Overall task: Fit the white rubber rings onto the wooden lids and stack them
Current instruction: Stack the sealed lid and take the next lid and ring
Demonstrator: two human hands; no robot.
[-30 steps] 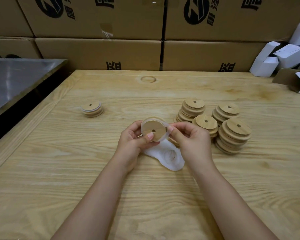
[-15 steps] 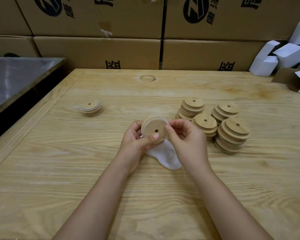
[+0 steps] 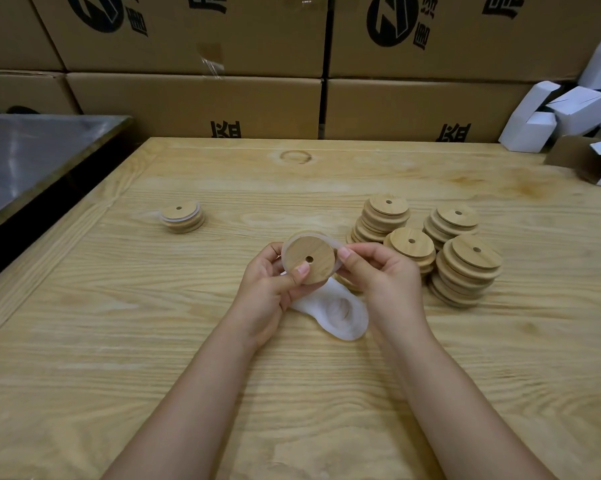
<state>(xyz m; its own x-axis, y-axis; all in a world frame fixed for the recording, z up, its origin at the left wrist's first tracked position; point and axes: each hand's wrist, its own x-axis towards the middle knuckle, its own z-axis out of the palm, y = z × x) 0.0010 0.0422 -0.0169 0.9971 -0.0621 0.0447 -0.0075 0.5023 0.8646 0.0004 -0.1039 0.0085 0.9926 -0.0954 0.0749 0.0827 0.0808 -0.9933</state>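
Wooden table (image 3: 119, 358) bears five lid stacks (image 3: 465, 268); left hand (image 3: 267, 292) and right hand (image 3: 383, 282) clamp one lid (image 3: 309, 259).

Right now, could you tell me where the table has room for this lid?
Bare wood between the small stack and the left hand, and in the near left corner. Beside the right hand, lid stacks crowd together.

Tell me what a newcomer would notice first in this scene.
At the middle of the table, the left hand and right hand hold up one wooden lid with a pale ring at its edge. A cluster of lid stacks stands just to its right. A small stack sits alone to the left.
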